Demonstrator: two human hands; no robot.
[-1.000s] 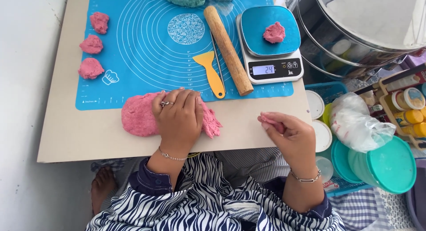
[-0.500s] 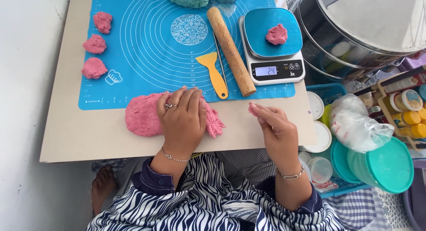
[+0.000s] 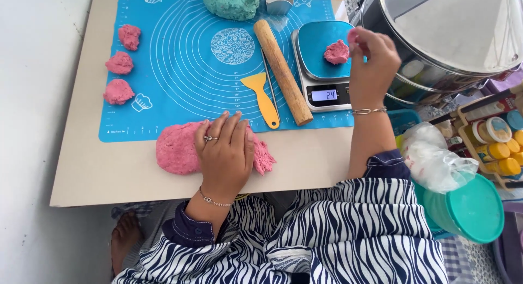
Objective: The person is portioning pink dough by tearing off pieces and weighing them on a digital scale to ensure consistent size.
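From the head view, the left hand (image 3: pixel 226 153) lies flat, fingers spread, on the big pink dough mass (image 3: pixel 180 149), which sits on the table (image 3: pixel 109 175) just below the blue mat's (image 3: pixel 180 71) near edge. The right hand (image 3: pixel 371 58) hovers over the kitchen scale (image 3: pixel 322 66) at the mat's right edge, fingertips pinched on a small pink bit beside the dough lump (image 3: pixel 336 52) on the scale pan. On the mat lie a rolling pin (image 3: pixel 282 71) and yellow scraper (image 3: pixel 262 98), with three pink dough pieces (image 3: pixel 119 63) along its left side.

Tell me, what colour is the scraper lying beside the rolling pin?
The scraper is yellow; the head view shows it on the blue mat.
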